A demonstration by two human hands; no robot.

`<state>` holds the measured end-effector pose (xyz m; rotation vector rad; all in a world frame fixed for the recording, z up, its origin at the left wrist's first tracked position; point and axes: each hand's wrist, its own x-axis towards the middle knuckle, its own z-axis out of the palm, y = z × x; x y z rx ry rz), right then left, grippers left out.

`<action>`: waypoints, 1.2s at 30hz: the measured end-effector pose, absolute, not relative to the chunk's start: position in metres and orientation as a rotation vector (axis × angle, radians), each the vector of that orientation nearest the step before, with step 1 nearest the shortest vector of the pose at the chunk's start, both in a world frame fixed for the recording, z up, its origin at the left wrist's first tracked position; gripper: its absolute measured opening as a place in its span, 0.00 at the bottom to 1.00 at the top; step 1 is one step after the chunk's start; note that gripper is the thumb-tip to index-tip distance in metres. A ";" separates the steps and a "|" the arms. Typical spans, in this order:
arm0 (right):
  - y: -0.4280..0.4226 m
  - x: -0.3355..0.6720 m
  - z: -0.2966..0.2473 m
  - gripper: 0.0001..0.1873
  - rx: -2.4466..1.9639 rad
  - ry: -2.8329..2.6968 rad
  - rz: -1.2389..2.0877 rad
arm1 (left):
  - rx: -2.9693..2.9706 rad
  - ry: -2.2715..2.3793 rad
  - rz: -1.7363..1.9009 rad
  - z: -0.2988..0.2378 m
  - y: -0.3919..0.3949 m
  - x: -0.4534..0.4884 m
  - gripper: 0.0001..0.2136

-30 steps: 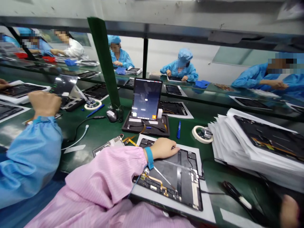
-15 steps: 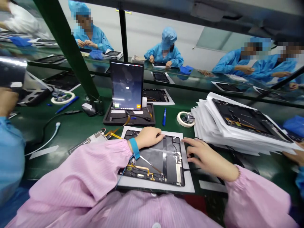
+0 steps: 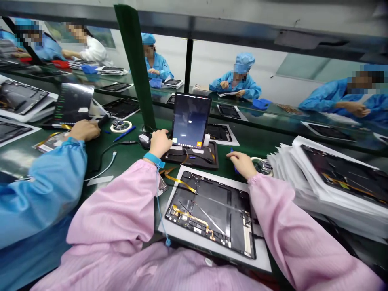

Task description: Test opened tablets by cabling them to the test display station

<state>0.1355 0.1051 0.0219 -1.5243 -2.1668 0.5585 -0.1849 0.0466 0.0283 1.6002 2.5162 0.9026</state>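
My left hand [image 3: 160, 143] is at the lower left edge of an upright tablet screen [image 3: 191, 119], fingers apart and slightly bent; I cannot tell whether they touch it. My right hand [image 3: 243, 163] is closed over a blue pen [image 3: 232, 150] on the bench, its middle hidden by the fingers. In front of me an opened tablet housing [image 3: 212, 212] lies on a white sheet [image 3: 263, 258]. Orange flex cable [image 3: 178, 182] runs from it toward the black tray [image 3: 216, 161] under the screen. A partly hidden circuit board [image 3: 162, 186] sits at its left.
A tall stack of white sheets [image 3: 286, 161] with another housing [image 3: 345, 171] on top stands at right. A tape roll [image 3: 257, 160] is near my right hand. A black mouse [image 3: 144, 140] and white cable [image 3: 104, 166] are at left, beside a co-worker's hand [image 3: 85, 130].
Both hands have left the housing: my left moved up to the screen's edge, my right forward and left onto the blue pen. The view has swung left.
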 end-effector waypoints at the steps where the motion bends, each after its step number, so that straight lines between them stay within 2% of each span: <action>1: 0.100 0.142 0.031 0.17 -1.492 -2.141 0.599 | 1.594 2.486 0.862 0.023 0.050 -0.193 0.16; 4: 0.070 0.160 0.063 0.19 -1.262 -1.961 0.851 | 1.615 2.414 0.861 0.012 0.056 -0.203 0.12; 7: 0.032 0.174 0.080 0.06 -0.950 -1.624 1.076 | 1.647 2.455 0.886 0.015 0.052 -0.197 0.12; 11: -0.008 0.195 0.059 0.14 -0.990 -1.487 1.024 | 1.751 2.467 0.929 0.040 0.030 -0.169 0.18; 13: -0.022 0.207 0.037 0.13 -1.118 -1.550 1.065 | 1.872 2.220 0.914 0.052 0.014 -0.150 0.15; 16: -0.034 0.220 0.006 0.12 -1.265 -1.600 1.042 | 1.956 1.772 0.597 0.060 -0.008 -0.121 0.12; 19: -0.041 0.223 -0.012 0.10 -1.287 -1.563 1.035 | 2.024 1.529 0.205 0.054 -0.019 -0.102 0.12; 24: -0.043 0.218 -0.016 0.11 -1.381 -1.632 0.913 | 2.090 1.406 -0.097 0.042 -0.020 -0.092 0.10; 36: -0.043 0.212 -0.012 0.10 -1.437 -1.832 0.763 | 2.064 1.434 -0.141 0.035 -0.020 -0.084 0.10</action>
